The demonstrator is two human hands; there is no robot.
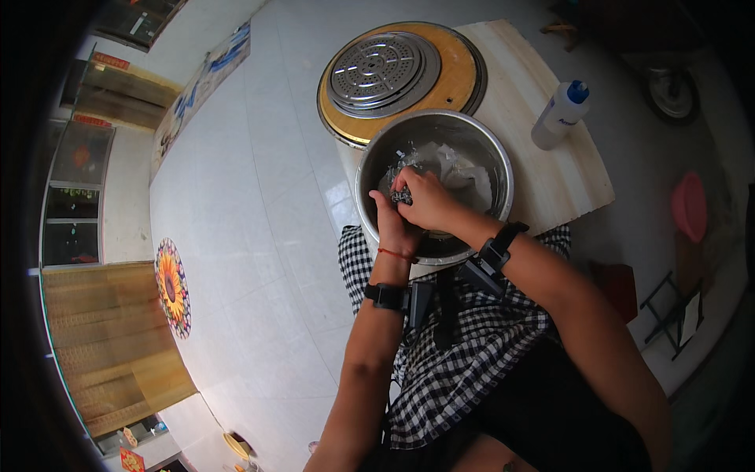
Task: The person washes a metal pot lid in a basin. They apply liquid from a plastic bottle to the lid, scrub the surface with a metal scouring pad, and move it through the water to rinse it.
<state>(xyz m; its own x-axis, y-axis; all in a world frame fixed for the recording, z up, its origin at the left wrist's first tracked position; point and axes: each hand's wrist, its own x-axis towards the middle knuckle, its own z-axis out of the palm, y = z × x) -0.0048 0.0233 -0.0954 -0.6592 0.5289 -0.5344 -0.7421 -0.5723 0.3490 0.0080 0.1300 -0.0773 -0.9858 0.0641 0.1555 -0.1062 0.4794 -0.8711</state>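
Both hands are inside a round metal basin [364, 187] that holds water and a pale wet cloth [473, 177]. My right hand [426, 199] is closed around a dark, mesh-like scouring pad [401, 196]. Beside it my left hand [393, 219] has its thumb raised; its other fingers are hidden behind the right hand, so its grip cannot be made out. Small light bits lie near the fingertips in the basin. Black straps with small devices are on both wrists.
The basin stands on a pale board table [566, 177]. Beyond it lie a round yellowish lid [457, 65] and perforated metal steamer plates [374, 66]. A squeeze bottle with a blue cap [557, 118] stands right. A pink basin [689, 206] and a folding stool [675, 315] are on the floor.
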